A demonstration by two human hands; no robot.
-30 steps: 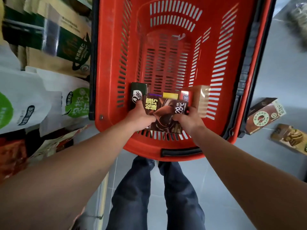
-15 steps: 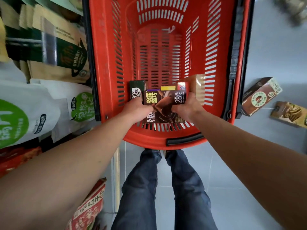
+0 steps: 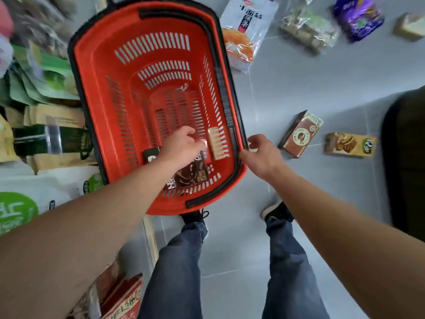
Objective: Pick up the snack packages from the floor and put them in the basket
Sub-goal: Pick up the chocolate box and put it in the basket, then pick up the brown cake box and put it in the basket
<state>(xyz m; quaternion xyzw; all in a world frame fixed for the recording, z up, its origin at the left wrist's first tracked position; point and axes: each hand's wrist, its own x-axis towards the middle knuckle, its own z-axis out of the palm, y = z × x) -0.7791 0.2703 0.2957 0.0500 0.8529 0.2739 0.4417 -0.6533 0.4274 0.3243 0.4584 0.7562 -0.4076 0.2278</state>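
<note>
The red basket (image 3: 96, 65) stands on the grey floor. At its near end lie a brown chocolate box (image 3: 192, 174), a black box (image 3: 150, 155) and a tan box (image 3: 216, 143). My left hand (image 3: 181, 146) hovers over these with loosely bent fingers and grips nothing that I can see. My right hand (image 3: 262, 155) is outside the basket, close to its right rim, relaxed and empty. On the floor to the right lie a brown carton (image 3: 301, 134) and a tan biscuit box (image 3: 349, 145). Farther off are a white bag (image 3: 246, 31), a clear bag (image 3: 308, 28) and a purple bag (image 3: 358, 17).
Shelves packed with bags (image 3: 46, 134) line the left side, right against the basket. A dark bulky object (image 3: 404, 157) stands at the right edge. My legs and shoes (image 3: 276, 212) are just behind the basket. Red cartons (image 3: 122, 298) sit low at the left.
Both hands have let go of the brown chocolate box, which now lies in the basket. My right hand has moved out over the right rim. The view has pulled back and tilted.
</note>
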